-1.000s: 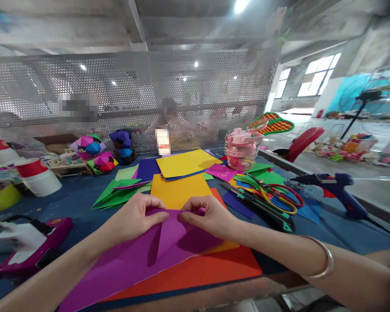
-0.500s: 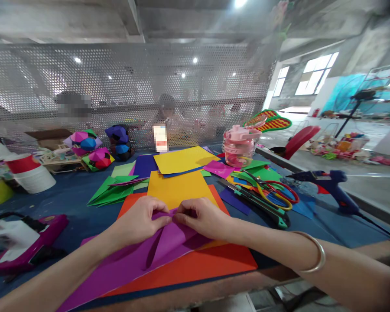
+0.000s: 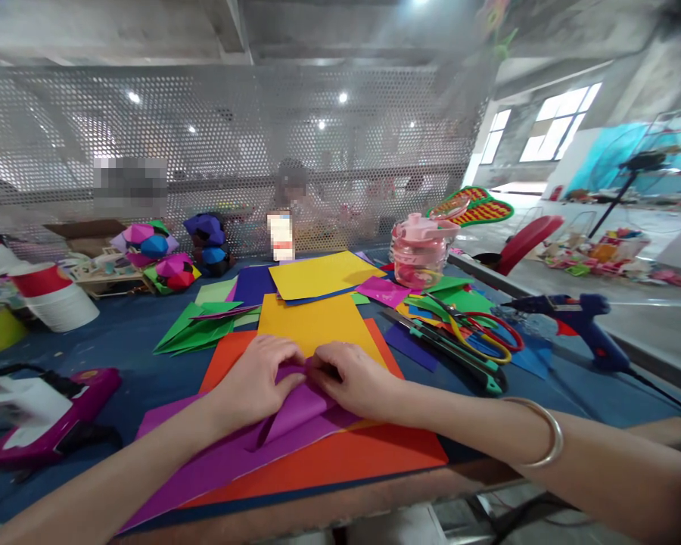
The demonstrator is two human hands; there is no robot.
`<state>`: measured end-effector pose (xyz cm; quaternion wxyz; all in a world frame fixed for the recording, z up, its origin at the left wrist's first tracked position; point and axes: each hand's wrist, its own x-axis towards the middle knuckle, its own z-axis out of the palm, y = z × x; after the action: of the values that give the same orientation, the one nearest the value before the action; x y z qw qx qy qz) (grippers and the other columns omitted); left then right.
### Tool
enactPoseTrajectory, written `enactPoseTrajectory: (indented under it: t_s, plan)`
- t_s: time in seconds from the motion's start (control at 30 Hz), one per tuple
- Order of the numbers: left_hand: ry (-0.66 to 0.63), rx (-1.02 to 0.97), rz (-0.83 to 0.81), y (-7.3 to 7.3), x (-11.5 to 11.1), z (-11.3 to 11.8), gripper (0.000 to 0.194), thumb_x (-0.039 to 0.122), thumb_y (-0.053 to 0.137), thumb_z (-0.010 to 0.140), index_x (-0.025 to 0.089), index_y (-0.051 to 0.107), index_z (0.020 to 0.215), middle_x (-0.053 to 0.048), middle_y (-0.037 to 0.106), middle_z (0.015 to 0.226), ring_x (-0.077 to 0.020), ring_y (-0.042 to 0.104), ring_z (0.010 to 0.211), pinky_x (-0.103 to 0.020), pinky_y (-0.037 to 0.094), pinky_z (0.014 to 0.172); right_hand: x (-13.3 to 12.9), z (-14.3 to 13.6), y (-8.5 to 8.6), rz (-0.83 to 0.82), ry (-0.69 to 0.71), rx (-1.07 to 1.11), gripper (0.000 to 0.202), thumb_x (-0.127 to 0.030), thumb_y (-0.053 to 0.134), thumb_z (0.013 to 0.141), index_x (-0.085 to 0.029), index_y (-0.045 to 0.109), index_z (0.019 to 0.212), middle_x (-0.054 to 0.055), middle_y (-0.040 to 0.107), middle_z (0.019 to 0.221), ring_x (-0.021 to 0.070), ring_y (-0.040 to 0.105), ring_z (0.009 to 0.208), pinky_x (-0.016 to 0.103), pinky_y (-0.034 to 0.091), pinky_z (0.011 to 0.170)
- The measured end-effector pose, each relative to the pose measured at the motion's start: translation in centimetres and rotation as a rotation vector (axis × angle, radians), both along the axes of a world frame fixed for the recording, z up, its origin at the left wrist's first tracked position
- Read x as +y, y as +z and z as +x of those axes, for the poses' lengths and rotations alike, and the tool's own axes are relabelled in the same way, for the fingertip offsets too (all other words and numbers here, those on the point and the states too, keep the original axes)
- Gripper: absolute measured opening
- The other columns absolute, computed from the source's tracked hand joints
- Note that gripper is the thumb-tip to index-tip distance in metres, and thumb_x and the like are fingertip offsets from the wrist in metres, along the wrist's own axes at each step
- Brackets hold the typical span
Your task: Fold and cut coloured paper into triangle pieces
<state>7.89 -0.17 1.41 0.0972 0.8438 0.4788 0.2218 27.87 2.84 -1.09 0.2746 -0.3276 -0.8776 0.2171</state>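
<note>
A purple paper sheet lies slanted over an orange-red sheet and a golden-yellow sheet, its far edge raised into a fold. My left hand pinches that raised edge, thumb toward the right. Close beside it, my right hand pinches the same edge, with a bangle on the wrist. The fingertips of the two hands almost meet, and the paper between them is partly hidden. A bright yellow sheet rests just beyond.
Right of the sheets lie scissors, a cutter and a blue glue gun. A pink jar stands behind them. Green folded paper, paper cups and a magenta device are at the left. Behind is a perforated screen.
Both hands have shifted slightly, still pinching the purple paper. Its raised fold leans over a little more to the right. The camera view has moved slightly.
</note>
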Motion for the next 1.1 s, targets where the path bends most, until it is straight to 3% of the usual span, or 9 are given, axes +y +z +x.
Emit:
enactPoseTrajectory:
  t_s: [0.13, 0.2, 0.37, 0.53, 0.77, 1.0, 1.1]
  plan:
    - [-0.029, -0.011, 0.164, -0.1, -0.9, 0.4, 0.012, 0.016, 0.063, 0.090, 0.019, 0.061, 0.102, -0.007, 0.065, 0.106, -0.0258, 0.059, 0.103, -0.040, 0.045, 0.091, 0.0, 0.1, -0.2, 0.035, 0.015, -0.001, 0.008, -0.010, 0.061, 0.086, -0.017, 0.062, 0.081, 0.005, 0.067, 0.079, 0.0158, 0.055, 0.071, 0.026, 0.038, 0.067]
    - [-0.083, -0.008, 0.232, -0.2, -1.6, 0.7, 0.004, 0.018, 0.058, 0.095, 0.019, 0.061, 0.098, -0.006, 0.066, 0.101, -0.0235, 0.061, 0.097, -0.037, 0.047, 0.086, 0.0, 0.1, -0.1, 0.045, 0.028, -0.006, 0.013, -0.010, 0.060, 0.087, -0.018, 0.057, 0.076, 0.003, 0.063, 0.074, 0.0147, 0.052, 0.067, 0.025, 0.036, 0.064]
    - [-0.250, 0.084, 0.342, -1.0, -3.9, 0.9, 0.023, 0.019, 0.047, 0.103, 0.020, 0.067, 0.094, -0.003, 0.068, 0.084, -0.0166, 0.067, 0.076, -0.026, 0.051, 0.069, 0.1, 0.0, -0.1, 0.061, 0.060, -0.014, 0.020, -0.006, 0.059, 0.085, -0.019, 0.050, 0.073, 0.000, 0.059, 0.071, 0.0130, 0.049, 0.066, 0.023, 0.034, 0.064]
    - [-0.228, 0.259, 0.430, -1.5, -5.3, 1.2, 0.031, 0.023, 0.040, 0.106, 0.018, 0.069, 0.095, -0.005, 0.068, 0.080, -0.0175, 0.070, 0.072, -0.025, 0.052, 0.059, 0.2, -0.1, -0.2, 0.073, 0.045, -0.021, 0.023, -0.006, 0.059, 0.087, -0.020, 0.047, 0.072, -0.001, 0.056, 0.071, 0.0126, 0.046, 0.065, 0.024, 0.032, 0.063]
    - [-0.224, 0.360, 0.452, -1.6, -6.1, 1.7, 0.041, 0.030, 0.032, 0.108, 0.014, 0.068, 0.097, -0.010, 0.071, 0.088, -0.0253, 0.072, 0.069, -0.037, 0.056, 0.050, -0.1, -0.2, -0.1, 0.091, 0.054, -0.026, 0.023, -0.006, 0.058, 0.088, -0.019, 0.048, 0.073, 0.000, 0.056, 0.073, 0.0136, 0.045, 0.068, 0.026, 0.032, 0.067]
    - [-0.230, 0.288, 0.585, -1.6, -5.8, 1.6, 0.037, 0.024, 0.032, 0.108, 0.014, 0.066, 0.096, -0.009, 0.073, 0.086, -0.0239, 0.073, 0.073, -0.034, 0.054, 0.051, 0.2, 0.0, -0.6, 0.101, 0.038, 0.033, 0.020, -0.007, 0.058, 0.089, -0.019, 0.051, 0.074, 0.000, 0.060, 0.073, 0.0133, 0.049, 0.067, 0.025, 0.036, 0.067]
    - [-0.155, 0.168, 0.666, -0.8, -4.7, 0.8, 0.021, 0.018, 0.044, 0.105, 0.012, 0.064, 0.105, -0.010, 0.072, 0.102, -0.0222, 0.071, 0.092, -0.032, 0.056, 0.072, 0.2, 0.3, -0.2, 0.121, 0.025, 0.079, 0.017, -0.011, 0.055, 0.092, -0.019, 0.053, 0.077, 0.002, 0.061, 0.075, 0.0140, 0.051, 0.068, 0.025, 0.037, 0.066]
